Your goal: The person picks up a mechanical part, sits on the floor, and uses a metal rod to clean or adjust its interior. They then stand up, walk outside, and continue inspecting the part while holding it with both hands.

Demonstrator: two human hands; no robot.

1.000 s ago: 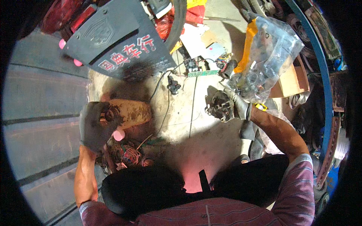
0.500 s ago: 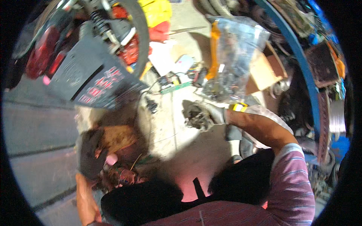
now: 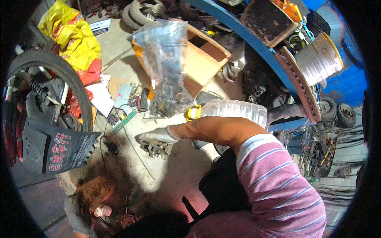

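Concrete floor (image 3: 135,133), pale where lit, in deep shadow lower down. Blue metal beam (image 3: 246,37) curving across the upper right; view swung to the right since a second ago. With that swing, nearer the left rim: black-tyred wheel (image 3: 84,99) and dark grey plastic panel (image 3: 35,150) with red-and-white lettering. Newly in full view at far right: drum-shaped spool of pale, shiny strand (image 3: 319,59). Crumpled yellow-and-red plastic bag (image 3: 73,35) at upper left, more exposed than before. Tan cardboard box (image 3: 198,71) behind clear plastic bag (image 3: 166,59) of dark parts. Clear ribbed plastic bottle with yellow cap (image 3: 234,109), now plain beyond the right forearm.

Left hand (image 3: 77,214), dark grey glove, now down at the lower-left rim, beside a dirty brown oblong piece (image 3: 95,192); fingers too shadowed: cannot tell how far open, or whether gripping. Right hand (image 3: 160,135), pale grey glove, near mid-floor; fingers curled closed over the dark, uneven metal part (image 3: 156,148). Cannot tell if touching the floor or just above. Up and left of the right hand, well apart: narrow green circuit board (image 3: 124,121). Smallest: pink rounded cap (image 3: 106,210) near the left hand.

Judged upshot: hold on the part kept through the turn; left-hand work harder to read.
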